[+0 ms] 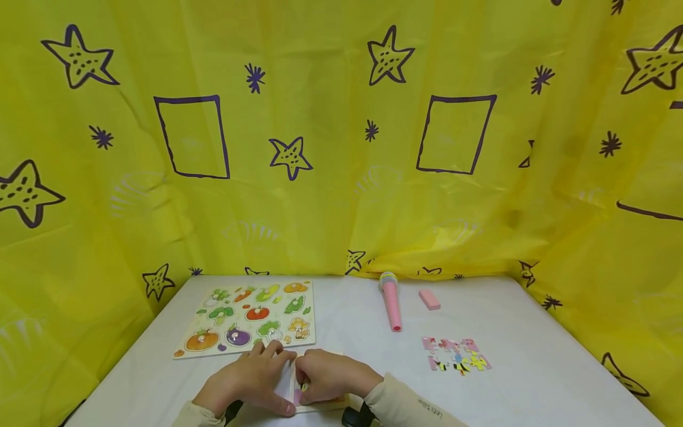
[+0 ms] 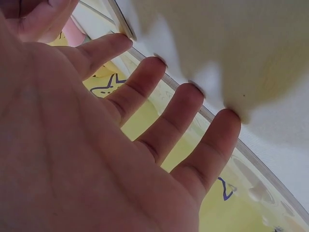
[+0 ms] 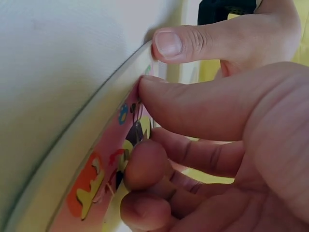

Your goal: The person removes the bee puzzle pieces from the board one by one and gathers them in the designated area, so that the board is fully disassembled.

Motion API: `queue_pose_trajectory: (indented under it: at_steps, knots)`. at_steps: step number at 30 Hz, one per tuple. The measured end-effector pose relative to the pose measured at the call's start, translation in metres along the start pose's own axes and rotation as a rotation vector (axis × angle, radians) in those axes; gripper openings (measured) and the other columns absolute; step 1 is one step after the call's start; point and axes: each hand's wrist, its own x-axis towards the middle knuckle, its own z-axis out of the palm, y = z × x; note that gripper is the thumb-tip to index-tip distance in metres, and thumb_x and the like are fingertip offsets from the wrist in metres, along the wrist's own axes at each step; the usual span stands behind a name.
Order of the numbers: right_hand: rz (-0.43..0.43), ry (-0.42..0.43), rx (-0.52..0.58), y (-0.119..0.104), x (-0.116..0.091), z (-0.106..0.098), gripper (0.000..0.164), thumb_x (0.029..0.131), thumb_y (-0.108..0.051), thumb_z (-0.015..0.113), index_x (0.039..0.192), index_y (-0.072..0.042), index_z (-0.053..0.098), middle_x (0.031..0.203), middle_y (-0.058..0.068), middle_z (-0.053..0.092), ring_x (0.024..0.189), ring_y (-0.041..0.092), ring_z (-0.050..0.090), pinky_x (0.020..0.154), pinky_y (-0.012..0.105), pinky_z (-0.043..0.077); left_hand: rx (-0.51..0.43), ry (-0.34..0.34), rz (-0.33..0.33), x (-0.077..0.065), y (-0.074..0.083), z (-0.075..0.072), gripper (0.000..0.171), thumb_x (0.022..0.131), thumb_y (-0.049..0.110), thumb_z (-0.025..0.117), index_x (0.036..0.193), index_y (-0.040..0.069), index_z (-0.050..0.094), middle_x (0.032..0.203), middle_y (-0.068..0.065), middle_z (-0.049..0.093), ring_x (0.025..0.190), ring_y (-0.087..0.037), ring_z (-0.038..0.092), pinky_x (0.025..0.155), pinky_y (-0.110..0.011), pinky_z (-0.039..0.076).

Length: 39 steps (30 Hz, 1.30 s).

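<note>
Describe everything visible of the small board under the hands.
The small board lies flat on a white surface, partly hidden. A pale, wood-like border frames a pink picture with orange, yellow, blue and black shapes. The thumb of the left hand touches the board's near left corner; the right hand covers part of the picture.

Clock positions centre on the puzzle tray. The left hand blocks its 9 o'clock side; the right hand covers much of its top, with the right sleeve barring 3 to 4. The vegetable board fills 10 to nearly 12. Bare table leaves a lane between 12 and 1, bounded by the toy microphone and, beyond, the curtain. Around 2, a gap separates microphone from loose puzzle pieces.
</note>
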Motion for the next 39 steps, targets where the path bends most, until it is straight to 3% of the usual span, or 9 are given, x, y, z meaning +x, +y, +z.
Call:
queue_pose_trajectory:
  at_steps: [4, 11, 13, 19, 23, 28, 33, 39]
  knots:
    - [-0.018, -0.007, 0.013, 0.013, 0.006, 0.011, 0.017, 0.091, -0.017, 0.083, 0.098, -0.016, 0.068, 0.086, -0.014, 0.052, 0.078, 0.000, 0.049, 0.071, 0.019, 0.044, 0.000, 0.002, -0.002, 0.000, 0.000, 0.000, 0.088, 0.073, 0.058, 0.095, 0.142, 0.013, 0.063, 0.129, -0.007, 0.055, 0.115, -0.035, 0.050, 0.100, -0.062, 0.048]
    - [-0.001, 0.002, 0.018, -0.003, -0.003, -0.001, 0.018, 0.090, -0.013, 0.085, 0.095, -0.015, 0.068, 0.085, -0.012, 0.053, 0.078, 0.002, 0.049, 0.071, 0.021, 0.044, 0.001, 0.017, 0.021, -0.001, 0.000, 0.001, 0.089, 0.073, 0.058, 0.095, 0.141, 0.011, 0.062, 0.129, -0.008, 0.054, 0.115, -0.036, 0.050, 0.099, -0.063, 0.048]
    - [-0.022, 0.013, 0.008, 0.008, 0.003, 0.008, 0.017, 0.091, -0.014, 0.084, 0.097, -0.016, 0.068, 0.087, -0.013, 0.052, 0.080, 0.002, 0.049, 0.072, 0.021, 0.044, 0.001, 0.017, 0.021, -0.001, -0.001, 0.001, 0.089, 0.073, 0.058, 0.095, 0.142, 0.012, 0.062, 0.128, -0.008, 0.054, 0.115, -0.036, 0.050, 0.099, -0.063, 0.048]
    - [-0.100, 0.000, 0.125, 0.061, 0.029, 0.044, 0.025, 0.091, -0.022, 0.088, 0.102, -0.024, 0.065, 0.088, -0.017, 0.057, 0.080, -0.001, 0.054, 0.072, 0.020, 0.048, 0.003, 0.018, 0.024, -0.001, 0.000, 0.001, 0.089, 0.073, 0.058, 0.095, 0.142, 0.014, 0.061, 0.129, -0.008, 0.054, 0.115, -0.037, 0.050, 0.100, -0.064, 0.047]
    - [-0.107, 0.006, 0.204, 0.066, 0.028, 0.045, 0.031, 0.090, -0.019, 0.089, 0.103, -0.026, 0.062, 0.091, -0.018, 0.059, 0.082, -0.002, 0.056, 0.074, 0.020, 0.051, 0.007, 0.018, 0.022, -0.001, -0.001, 0.001, 0.089, 0.073, 0.060, 0.094, 0.143, 0.013, 0.061, 0.128, -0.008, 0.054, 0.115, -0.037, 0.050, 0.100, -0.064, 0.047]
    - [-0.082, -0.001, 0.239, 0.041, 0.009, 0.022, 0.030, 0.091, -0.012, 0.086, 0.106, -0.023, 0.062, 0.090, -0.018, 0.059, 0.082, -0.003, 0.056, 0.076, 0.019, 0.050, 0.017, 0.017, 0.010, -0.001, 0.000, 0.000, 0.090, 0.073, 0.061, 0.094, 0.143, 0.014, 0.061, 0.129, -0.008, 0.054, 0.117, -0.038, 0.051, 0.102, -0.064, 0.047]
    - [-0.086, -0.017, 0.177, 0.001, -0.016, -0.013, 0.025, 0.091, -0.002, 0.084, 0.108, -0.013, 0.069, 0.087, -0.014, 0.059, 0.079, -0.001, 0.055, 0.075, 0.018, 0.049, 0.024, 0.011, -0.001, 0.000, 0.000, -0.001, 0.091, 0.074, 0.062, 0.093, 0.144, 0.013, 0.061, 0.130, -0.008, 0.054, 0.119, -0.038, 0.051, 0.103, -0.063, 0.046]
    - [-0.132, -0.045, 0.144, -0.006, -0.022, -0.022, 0.026, 0.088, 0.004, 0.081, 0.110, -0.008, 0.073, 0.088, -0.013, 0.059, 0.078, -0.003, 0.053, 0.075, 0.015, 0.048, 0.009, 0.018, 0.014, -0.002, 0.000, 0.000, 0.094, 0.073, 0.061, 0.094, 0.144, 0.010, 0.061, 0.130, -0.008, 0.054, 0.117, -0.037, 0.050, 0.101, -0.063, 0.047]
